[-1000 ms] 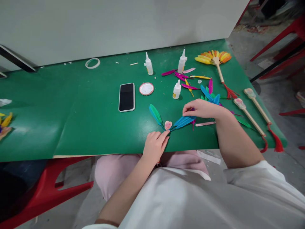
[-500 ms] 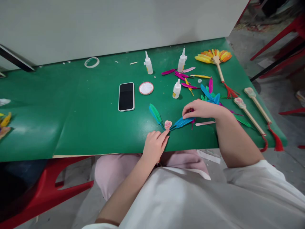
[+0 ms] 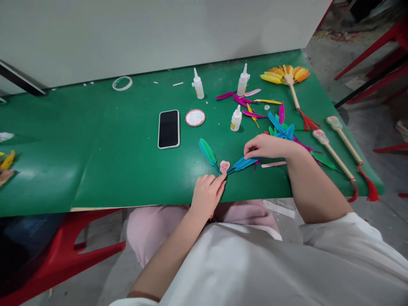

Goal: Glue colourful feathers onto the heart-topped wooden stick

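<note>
My left hand (image 3: pixel 208 193) rests at the table's near edge, its index fingertip pressing where feather stems meet below a small pink heart-shaped piece (image 3: pixel 225 166); its other fingers are curled. My right hand (image 3: pixel 264 146) pinches the blue feathers (image 3: pixel 244 163), which point right from the heart. A green feather (image 3: pixel 208 151) with blue beneath it points up and left from the same spot. Just right of my right hand lie more blue feathers (image 3: pixel 280 126), partly over green and magenta ones. A pink stick (image 3: pixel 273 164) lies below my right wrist.
On the green table (image 3: pixel 127 178) are a phone (image 3: pixel 169 129), a round lid (image 3: pixel 195 117), three white bottles, one nearest me (image 3: pixel 236 119), and a tape ring (image 3: pixel 122 83). At right lie a yellow-orange feather fan (image 3: pixel 291 87) and two tasselled sticks. Another person's hand (image 3: pixel 5 176) shows at far left.
</note>
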A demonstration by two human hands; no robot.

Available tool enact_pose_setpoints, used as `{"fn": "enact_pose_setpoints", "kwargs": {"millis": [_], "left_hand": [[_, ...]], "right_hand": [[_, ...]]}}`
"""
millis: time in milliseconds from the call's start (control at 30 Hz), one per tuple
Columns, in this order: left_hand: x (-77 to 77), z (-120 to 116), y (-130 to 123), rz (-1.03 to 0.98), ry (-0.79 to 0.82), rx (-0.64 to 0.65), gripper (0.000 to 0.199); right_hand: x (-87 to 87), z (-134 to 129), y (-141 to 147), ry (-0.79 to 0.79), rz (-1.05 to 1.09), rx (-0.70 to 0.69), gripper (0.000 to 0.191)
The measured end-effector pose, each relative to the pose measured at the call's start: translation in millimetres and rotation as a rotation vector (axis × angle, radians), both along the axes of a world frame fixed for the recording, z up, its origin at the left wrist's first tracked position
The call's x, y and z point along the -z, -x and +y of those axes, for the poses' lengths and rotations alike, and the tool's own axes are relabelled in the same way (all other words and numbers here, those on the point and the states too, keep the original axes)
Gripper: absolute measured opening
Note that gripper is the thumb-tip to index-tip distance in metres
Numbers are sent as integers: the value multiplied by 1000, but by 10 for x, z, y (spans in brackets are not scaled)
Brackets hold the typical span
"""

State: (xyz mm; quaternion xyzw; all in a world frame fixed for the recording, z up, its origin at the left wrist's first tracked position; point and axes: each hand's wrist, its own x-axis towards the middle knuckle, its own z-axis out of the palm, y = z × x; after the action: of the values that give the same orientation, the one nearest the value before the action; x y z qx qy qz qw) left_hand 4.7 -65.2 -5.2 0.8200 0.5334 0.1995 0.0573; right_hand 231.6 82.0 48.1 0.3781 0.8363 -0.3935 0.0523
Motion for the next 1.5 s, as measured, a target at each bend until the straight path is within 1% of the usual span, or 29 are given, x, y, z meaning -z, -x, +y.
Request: {"fn": "enact_pose_setpoints", "kwargs": {"millis": [200,733,933,1067,1133,1200,1333,1433,1500], "left_hand": [[-18,2,-18,8,14,-15,25],[-35,1,-27,14,14,-26,24],[-32,2,-11,-3,27,-11,24],[-38,-6,-9,-7,32,-17,25],[-40,-10,-13,-14,38,-23,25],[-42,-12,-17,-24,41,-32,25],[-49,-13,-21,-40,42,-42,27],[-68,-20,-28,-71,48,-66,29],[-83,-33,-37,-102,56,-105,28]], "right_hand": [[-21,4,10,-2,-3,-6,25],[-10,15,10,11,-8,0,27],[-34,6,-9,22,-13,22,36],[-65,9,-52,-51,-39,95,47],[-72,19,-78,-72,-40,128,50],[-72,30,-102,-55,-49,126,48],[-60,45,-125,-7,-59,78,41],[-51,44,-117,-15,-52,58,38],[-48,38,-108,-20,-45,50,37]]}}
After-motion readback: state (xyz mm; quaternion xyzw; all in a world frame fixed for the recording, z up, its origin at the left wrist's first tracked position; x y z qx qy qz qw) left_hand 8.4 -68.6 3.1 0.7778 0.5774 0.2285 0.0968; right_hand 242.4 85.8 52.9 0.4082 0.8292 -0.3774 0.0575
